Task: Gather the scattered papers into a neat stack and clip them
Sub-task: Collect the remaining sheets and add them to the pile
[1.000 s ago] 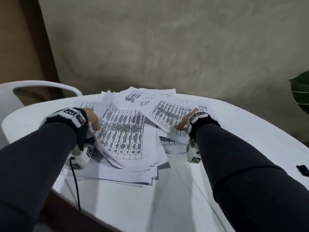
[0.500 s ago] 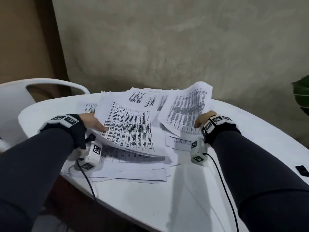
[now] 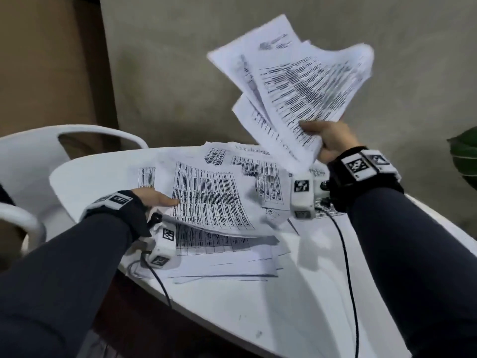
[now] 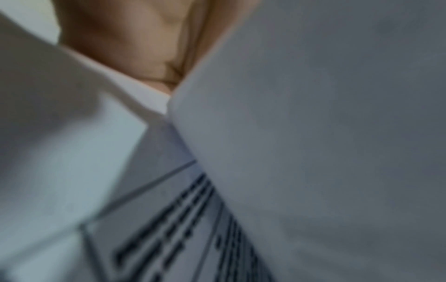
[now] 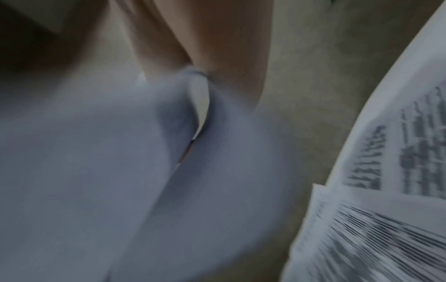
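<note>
White round counter (image 3: 296,301) before a grey plaster wall (image 3: 180,73), white chair (image 3: 38,156) at left. Right grip (image 3: 327,140) holding fanned sheets (image 3: 304,81) aloft; left grip (image 3: 154,200) apparently pinching the top page of the scattered papers (image 3: 219,228) on the counter.

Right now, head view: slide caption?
Right hand lifts fanned sheets; left hand holds the pile on the table.

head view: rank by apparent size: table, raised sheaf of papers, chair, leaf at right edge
1. white table
2. raised sheaf of papers, gripped by the right hand; nearness inflates it
3. white chair, partly cut off and hidden, so unsure against the sheaf
4. green leaf, cropped
</note>
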{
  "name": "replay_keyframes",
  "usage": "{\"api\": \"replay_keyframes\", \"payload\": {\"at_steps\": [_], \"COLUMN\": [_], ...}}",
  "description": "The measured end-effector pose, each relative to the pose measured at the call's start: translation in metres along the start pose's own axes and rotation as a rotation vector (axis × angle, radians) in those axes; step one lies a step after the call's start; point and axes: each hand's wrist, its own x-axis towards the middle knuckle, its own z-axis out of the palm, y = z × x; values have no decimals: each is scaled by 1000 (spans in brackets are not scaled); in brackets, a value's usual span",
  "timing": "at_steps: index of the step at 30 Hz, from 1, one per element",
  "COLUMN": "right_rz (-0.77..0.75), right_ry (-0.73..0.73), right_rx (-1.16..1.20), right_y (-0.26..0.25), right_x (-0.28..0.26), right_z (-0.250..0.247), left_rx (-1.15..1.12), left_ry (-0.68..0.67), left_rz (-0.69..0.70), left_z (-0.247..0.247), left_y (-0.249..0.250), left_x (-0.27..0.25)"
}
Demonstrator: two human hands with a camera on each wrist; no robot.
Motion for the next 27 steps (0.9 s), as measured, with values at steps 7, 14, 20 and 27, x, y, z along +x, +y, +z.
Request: {"api": "replay_keyframes", "payload": {"at_steps": [7, 14, 20, 27], "right_rz": [208, 359, 225, 195], "right_ry": [-315, -639, -382, -348], "right_rx": [-849, -1067, -1232, -1730], "right_y": [93, 112, 76, 104], "right_x": [-9, -26, -4, 12], "right_z": [22, 51, 39, 12], "left_rx": [-602, -375, -240, -104], "left_ry": [-113, -194, -158, -6], "left_rz": [-6, -68, 3, -18], "left_z": [5, -3, -62, -96], "left_y": [12, 8, -9, -22], "left_x": [-27, -30, 1, -44]}}
